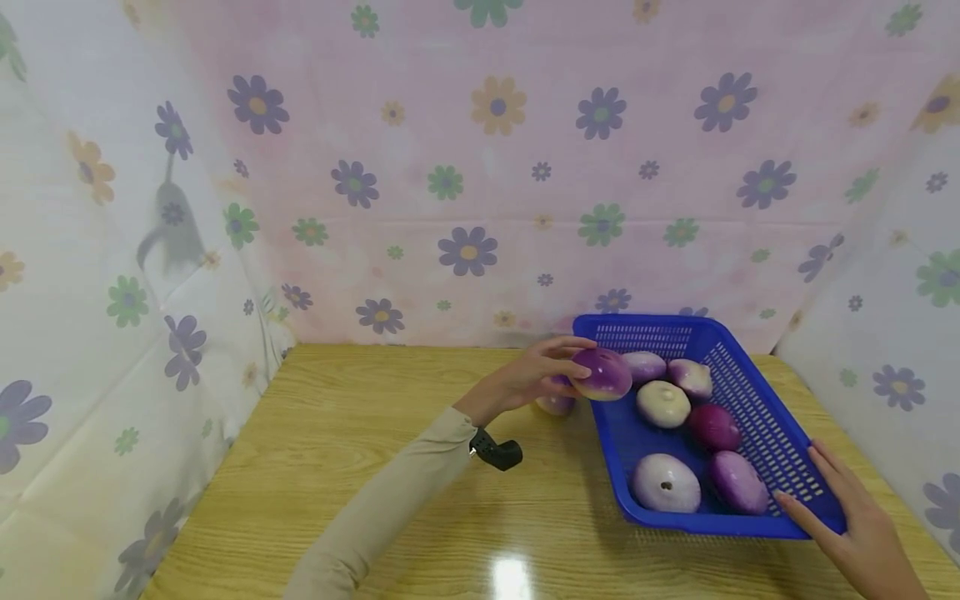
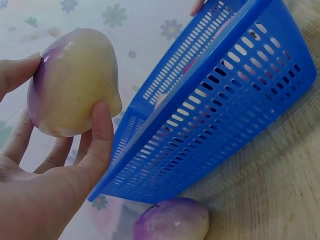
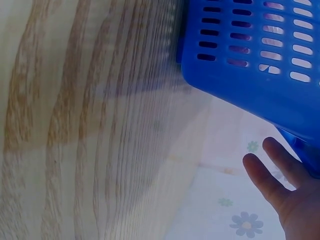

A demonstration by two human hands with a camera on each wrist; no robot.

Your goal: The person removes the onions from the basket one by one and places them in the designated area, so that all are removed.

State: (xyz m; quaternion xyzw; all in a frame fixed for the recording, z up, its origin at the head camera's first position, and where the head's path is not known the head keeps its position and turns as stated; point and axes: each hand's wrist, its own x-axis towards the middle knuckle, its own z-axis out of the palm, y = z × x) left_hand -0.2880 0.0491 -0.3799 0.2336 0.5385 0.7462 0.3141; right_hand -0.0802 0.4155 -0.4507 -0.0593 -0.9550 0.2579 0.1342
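Note:
My left hand [image 1: 542,371] grips a purple-and-cream turnip-like vegetable [image 1: 602,373] just over the left rim of a blue slotted basket [image 1: 757,412]. In the left wrist view the thumb and fingers curl round that vegetable [image 2: 72,82], with the basket wall [image 2: 220,110] beside it. Another such vegetable [image 1: 556,405] lies on the wooden table under the hand, also visible low in the wrist view [image 2: 172,220]. Several more lie inside the basket. My right hand [image 1: 847,521] rests with straight fingers against the basket's near right corner [image 3: 260,65]; its fingers [image 3: 272,172] show below the basket.
The wooden table [image 1: 337,467] is enclosed by flowered cloth walls [image 1: 465,183] at the back and both sides. The basket sits at the table's right rear. A black wrist camera [image 1: 497,452] is strapped to my left forearm.

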